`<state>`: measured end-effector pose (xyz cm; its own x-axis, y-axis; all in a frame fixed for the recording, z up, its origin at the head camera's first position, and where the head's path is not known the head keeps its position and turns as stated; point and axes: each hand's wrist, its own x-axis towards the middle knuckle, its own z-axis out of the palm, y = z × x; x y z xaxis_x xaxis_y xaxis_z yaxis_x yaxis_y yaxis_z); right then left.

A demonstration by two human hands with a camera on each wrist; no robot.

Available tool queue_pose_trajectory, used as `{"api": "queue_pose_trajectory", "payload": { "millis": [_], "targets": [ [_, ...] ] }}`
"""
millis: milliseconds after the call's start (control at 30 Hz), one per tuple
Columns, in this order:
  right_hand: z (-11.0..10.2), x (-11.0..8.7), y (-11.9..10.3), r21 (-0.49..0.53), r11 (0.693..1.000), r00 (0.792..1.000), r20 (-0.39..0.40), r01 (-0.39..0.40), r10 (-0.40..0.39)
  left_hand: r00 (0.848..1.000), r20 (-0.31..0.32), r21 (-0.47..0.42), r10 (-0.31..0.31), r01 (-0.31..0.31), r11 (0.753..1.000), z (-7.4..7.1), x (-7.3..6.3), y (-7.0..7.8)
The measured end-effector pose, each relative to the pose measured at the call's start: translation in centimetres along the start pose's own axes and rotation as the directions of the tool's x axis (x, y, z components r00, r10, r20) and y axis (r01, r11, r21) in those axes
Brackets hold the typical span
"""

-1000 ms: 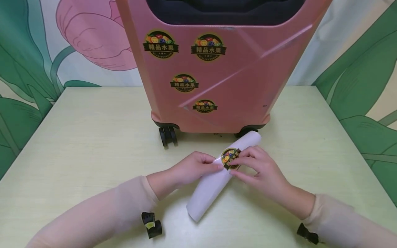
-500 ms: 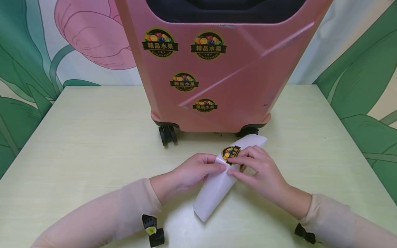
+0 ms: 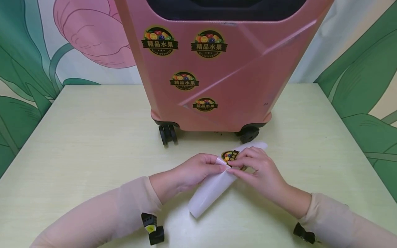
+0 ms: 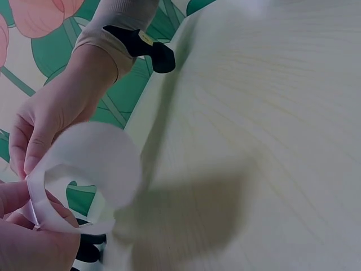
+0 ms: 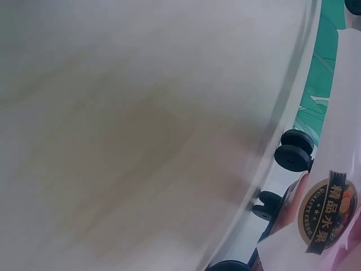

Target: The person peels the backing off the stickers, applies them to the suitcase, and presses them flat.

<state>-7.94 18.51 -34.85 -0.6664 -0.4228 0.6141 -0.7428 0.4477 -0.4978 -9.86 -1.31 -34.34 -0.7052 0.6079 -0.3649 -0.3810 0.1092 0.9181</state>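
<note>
A curled white sticker sheet (image 3: 206, 194) hangs between both hands, just in front of the suitcase. It bears a round black-and-gold fruit sticker (image 3: 228, 155), which faces out at the lower right of the right wrist view. My left hand (image 3: 187, 174) grips the sheet, its thumb lying across the near side below the sticker. At the sticker's lower edge, my right hand (image 3: 265, 170) pinches with thumb and index finger, its other fingers covering part of the print. Seen end-on in the left wrist view, the sheet (image 4: 107, 149) makes a hollow tube.
An upright pink suitcase (image 3: 232, 86) on black caster wheels (image 3: 168, 134) stands at the back of the pale table (image 3: 93, 137). Several matching fruit stickers dot its left half. Behind it hangs a floral backdrop (image 3: 96, 31). Black wrist cameras are strapped to both sleeves.
The sheet has bent and creased at the thumbs, and its far end has dropped toward the table. Less of the sticker shows now. Both hands stay nearly in place.
</note>
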Motion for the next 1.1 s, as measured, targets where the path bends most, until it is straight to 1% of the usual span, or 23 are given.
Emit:
{"api": "queue_pose_trajectory", "payload": {
  "millis": [167, 333, 433, 567, 700, 800, 933, 1000, 1100],
  "targets": [
    [0.0, 0.0, 0.1, 0.005, 1.0, 1.0, 0.019, 0.0, 0.0, 1.0, 0.021, 0.013, -0.012, 0.012, 1.0, -0.2, 0.0, 0.0],
    [0.0, -0.1, 0.2, 0.014, 1.0, 0.999, 0.037, 0.004, -0.004, 0.998, 0.06, 0.051, 0.0, -0.003, 0.999, -0.5, 0.0, 0.1],
    [0.0, -0.1, 0.2, 0.014, 1.0, 0.999, 0.05, -0.013, 0.012, 0.998, 0.07, 0.093, 0.006, -0.013, 0.996, -0.7, 0.1, 0.0],
    [-0.1, -0.2, 0.2, 0.001, 0.998, 0.996, 0.069, -0.063, 0.063, 0.998, 0.061, 0.169, -0.006, -0.004, 0.986, -0.9, 0.2, 0.1],
    [-0.1, -0.2, 0.2, -0.009, 0.994, 0.991, 0.07, -0.112, 0.112, 0.998, 0.062, 0.276, -0.005, -0.012, 0.961, -1.6, 0.4, 0.6],
    [-0.1, -0.2, 0.2, 0.016, 0.99, 0.988, 0.059, -0.143, 0.141, 0.998, 0.058, 0.356, 0.017, -0.037, 0.934, -2.3, 0.6, 1.0],
    [-0.2, -0.2, 0.2, 0.08, 0.972, 0.975, 0.043, -0.219, 0.216, 0.999, 0.009, 0.435, 0.04, -0.039, 0.899, -3.6, 0.7, 1.6],
    [-0.3, -0.1, 0.2, 0.114, 0.956, 0.963, 0.033, -0.27, 0.268, 0.999, -0.011, 0.487, 0.048, -0.036, 0.873, -4.1, 0.7, 2.0],
    [-0.5, 0.0, 0.2, 0.157, 0.933, 0.946, 0.019, -0.324, 0.325, 0.999, -0.006, 0.571, 0.053, -0.04, 0.82, -4.8, 0.6, 2.5]
  ]
}}
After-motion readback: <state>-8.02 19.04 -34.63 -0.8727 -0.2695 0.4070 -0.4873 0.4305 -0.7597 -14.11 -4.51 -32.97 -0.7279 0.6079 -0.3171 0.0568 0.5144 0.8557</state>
